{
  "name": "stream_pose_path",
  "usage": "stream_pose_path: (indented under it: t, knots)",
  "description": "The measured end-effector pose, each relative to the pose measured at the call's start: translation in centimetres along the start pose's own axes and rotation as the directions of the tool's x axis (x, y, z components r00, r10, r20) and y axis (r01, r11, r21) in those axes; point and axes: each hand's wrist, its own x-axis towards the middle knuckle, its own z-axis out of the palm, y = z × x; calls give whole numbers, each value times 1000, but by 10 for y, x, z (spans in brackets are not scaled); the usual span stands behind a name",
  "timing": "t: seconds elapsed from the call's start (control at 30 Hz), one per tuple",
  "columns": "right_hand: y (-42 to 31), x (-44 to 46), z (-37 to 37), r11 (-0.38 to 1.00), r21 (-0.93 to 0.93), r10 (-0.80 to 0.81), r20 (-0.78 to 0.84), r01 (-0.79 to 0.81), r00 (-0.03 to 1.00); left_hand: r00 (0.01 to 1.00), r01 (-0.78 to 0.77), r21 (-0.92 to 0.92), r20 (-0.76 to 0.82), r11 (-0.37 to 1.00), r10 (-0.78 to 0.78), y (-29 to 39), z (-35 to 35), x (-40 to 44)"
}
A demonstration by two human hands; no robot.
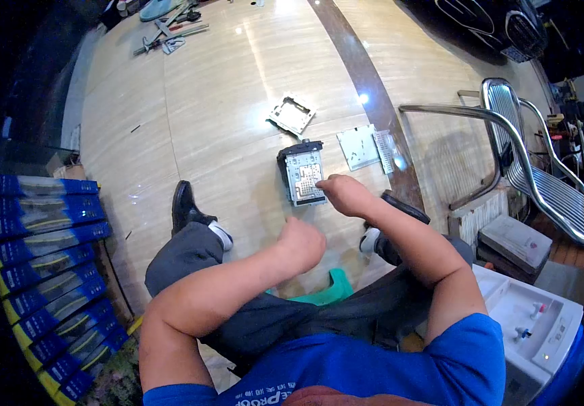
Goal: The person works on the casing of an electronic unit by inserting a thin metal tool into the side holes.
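A boxy metal electronics unit [304, 177] with a black front end, much like a car stereo, stands on the tiled floor between my feet. At its right edge is my right hand [347, 195], fingers curled and pinched together against the top plate; anything between the fingertips is too small to see. My left hand [303, 243] is closed in a fist just below the unit, apart from it, and its inside is hidden. A metal frame [293, 115] lies beyond the unit. To the right are a flat perforated metal plate [359, 147] and a narrow slotted strip [384, 151].
Several tools [170, 34] lie on the floor at the upper left. Blue boxes [51, 264] are stacked on the left. A chrome metal chair [508, 128] and a white water dispenser [529, 325] stand right. A green plastic piece [329, 289] shows between my legs.
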Motion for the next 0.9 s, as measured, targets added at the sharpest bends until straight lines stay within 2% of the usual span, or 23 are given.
stream_pose_path:
  t: [0.03,0.13,0.27,0.33,0.57,0.63,0.77,0.9]
  knots:
    - [-1,1,0,1000,-25,-1,5,1,1000,999,-23,32,-43,999,24,-1,3,0]
    - [5,3,5,999,-43,15,-21,-16,1000,1000,-5,22,-13,1000,5,1,-3,-1]
    - [4,2,1,997,-52,61,-21,-63,998,999,-6,11,-49,1000,7,2,-9,-5]
    - [2,2,0,996,-59,69,-34,-71,997,991,38,-46,128,998,-32,4,-20,-5]
    - [0,-1,-1,999,-12,35,-49,-35,998,985,53,-57,168,997,-43,3,-18,-4]
    - [1,-2,0,1000,-5,12,-73,-12,997,997,-12,9,-77,1000,13,1,-1,-3]
    - [0,-2,2,999,17,-36,-103,38,994,996,-21,16,-90,1000,23,0,-3,-5]
    - [7,2,8,1000,-2,24,-61,-24,998,998,-27,10,-63,1000,28,0,-3,-4]
